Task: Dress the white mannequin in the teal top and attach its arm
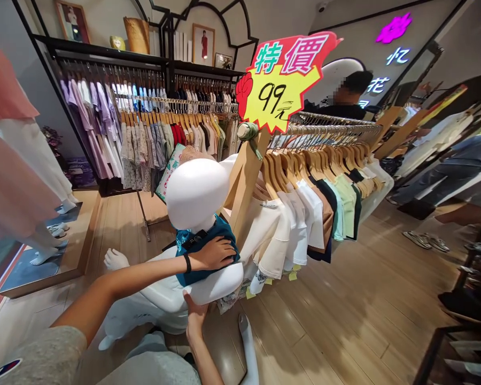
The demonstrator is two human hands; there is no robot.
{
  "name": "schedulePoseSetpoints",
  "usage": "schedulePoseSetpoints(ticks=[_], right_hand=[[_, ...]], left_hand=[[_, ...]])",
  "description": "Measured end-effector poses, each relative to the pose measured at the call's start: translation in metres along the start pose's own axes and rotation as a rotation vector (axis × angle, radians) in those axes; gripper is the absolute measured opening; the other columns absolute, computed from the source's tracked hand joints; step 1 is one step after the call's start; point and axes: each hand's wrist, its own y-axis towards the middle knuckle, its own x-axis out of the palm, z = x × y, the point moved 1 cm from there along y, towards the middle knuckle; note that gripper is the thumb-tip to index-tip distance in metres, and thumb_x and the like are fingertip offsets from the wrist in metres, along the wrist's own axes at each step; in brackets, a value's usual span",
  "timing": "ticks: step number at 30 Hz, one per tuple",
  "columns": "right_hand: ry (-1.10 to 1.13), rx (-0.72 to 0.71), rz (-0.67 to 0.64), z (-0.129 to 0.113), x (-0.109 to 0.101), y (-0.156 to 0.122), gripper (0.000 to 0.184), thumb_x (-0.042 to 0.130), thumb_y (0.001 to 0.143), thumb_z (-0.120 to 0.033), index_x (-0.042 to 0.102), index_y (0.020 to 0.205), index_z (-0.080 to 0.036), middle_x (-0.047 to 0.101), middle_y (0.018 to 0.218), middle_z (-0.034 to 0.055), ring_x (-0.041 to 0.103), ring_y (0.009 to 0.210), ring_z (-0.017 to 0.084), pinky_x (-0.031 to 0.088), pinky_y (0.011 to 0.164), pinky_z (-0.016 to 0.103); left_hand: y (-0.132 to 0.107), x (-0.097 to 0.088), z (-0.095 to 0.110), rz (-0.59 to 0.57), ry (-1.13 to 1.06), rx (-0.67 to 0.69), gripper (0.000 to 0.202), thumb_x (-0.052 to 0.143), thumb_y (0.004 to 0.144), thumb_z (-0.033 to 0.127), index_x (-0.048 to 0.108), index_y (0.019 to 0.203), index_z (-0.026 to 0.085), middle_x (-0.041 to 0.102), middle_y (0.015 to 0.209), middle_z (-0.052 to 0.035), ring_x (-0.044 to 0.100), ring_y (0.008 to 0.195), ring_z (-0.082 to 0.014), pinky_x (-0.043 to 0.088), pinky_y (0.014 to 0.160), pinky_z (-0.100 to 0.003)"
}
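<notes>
A white mannequin (pixel 198 192) with a smooth, blank head leans in front of me, dressed in a teal top (pixel 196 275) with a dark tag at the neck. My left hand (pixel 214 252), a black band on its wrist, lies across the chest with its fingers bent over the top's cloth near the shoulder. Below, my right hand (pixel 195 310) holds the white mannequin arm (pixel 220 283) from underneath; its thumb shows, while most fingers are hidden behind. A separate white mannequin limb (pixel 248 347) stands out near the floor by my right forearm.
A clothes rack (pixel 324 129) with shirts on wooden hangers is close on the right, bearing a price sign (pixel 280 80). More racks (pixel 176 112) line the back. Dressed mannequins stand on a low platform (pixel 80 251) at left. Another person (pixel 350 96) is behind the rack.
</notes>
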Motion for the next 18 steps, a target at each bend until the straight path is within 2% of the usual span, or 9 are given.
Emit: schedulePoseSetpoints(ticks=[3,5,8,10,13,16,18], right_hand=[[-0.078,-0.037,0.035,-0.001,0.002,0.003,0.093,0.084,0.052,-0.051,0.046,0.132,-0.022,0.071,0.12,0.011,0.065,0.104,0.024,0.051,0.099,0.035],[-0.149,-0.045,0.073,-0.004,0.003,0.003,0.093,0.083,0.054,-0.052,0.045,0.133,-0.02,0.072,0.117,0.0121,0.064,0.105,0.026,0.051,0.098,0.037],[-0.228,-0.044,0.136,-0.009,0.004,0.002,0.088,0.081,0.055,-0.055,0.049,0.13,-0.019,0.073,0.108,0.014,0.065,0.098,0.028,0.052,0.09,0.039],[-0.233,-0.046,0.182,-0.012,0.004,0.001,0.087,0.081,0.055,-0.054,0.049,0.127,-0.018,0.072,0.105,0.0153,0.065,0.093,0.029,0.053,0.088,0.04],[-0.219,-0.052,0.218,-0.014,0.004,0.001,0.087,0.08,0.055,-0.054,0.048,0.126,-0.016,0.07,0.107,0.0167,0.064,0.093,0.029,0.053,0.088,0.043],[-0.207,-0.052,0.215,-0.014,0.003,0.004,0.085,0.08,0.054,-0.054,0.048,0.122,-0.016,0.07,0.103,0.0147,0.064,0.09,0.028,0.053,0.088,0.043],[-0.197,-0.055,0.207,-0.012,0.001,0.006,0.085,0.08,0.052,-0.054,0.049,0.121,-0.017,0.071,0.101,0.0125,0.064,0.089,0.028,0.053,0.088,0.043]], left_hand=[[0.002,0.005,0.001,-0.024,-0.042,-0.039,0.026,0.057,0.097,0.027,0.07,0.116,0.016,0.072,0.125,-0.0106,0.061,0.126,-0.027,0.042,0.116,-0.044],[-0.001,0.007,0.001,-0.049,-0.051,-0.009,0.028,0.052,0.097,0.017,0.069,0.119,0.016,0.071,0.128,-0.0083,0.058,0.13,-0.0235,0.039,0.119,-0.041],[-0.009,0.003,0.0,-0.09,-0.044,0.056,0.041,0.045,0.091,0.003,0.065,0.124,0.016,0.067,0.135,-0.0061,0.053,0.134,-0.0192,0.034,0.121,-0.035],[-0.015,-0.004,0.001,-0.093,-0.033,0.076,0.046,0.044,0.088,-0.001,0.063,0.126,0.017,0.062,0.139,-0.0071,0.05,0.135,-0.0198,0.034,0.119,-0.034],[-0.021,-0.013,0.006,-0.079,0.048,0.025,0.045,0.046,0.087,0.001,0.064,0.123,0.021,0.059,0.133,-0.009,0.05,0.127,-0.0251,0.041,0.106,-0.038],[-0.019,-0.017,0.013,-0.111,0.139,-0.037,0.04,0.048,0.088,0.005,0.064,0.119,0.024,0.06,0.116,-0.0074,0.054,0.108,-0.0253,0.044,0.087,-0.036],[-0.014,-0.018,0.014,-0.141,0.152,-0.047,0.039,0.049,0.088,0.006,0.063,0.119,0.024,0.06,0.118,-0.0077,0.054,0.106,-0.0248,0.043,0.084,-0.035]])
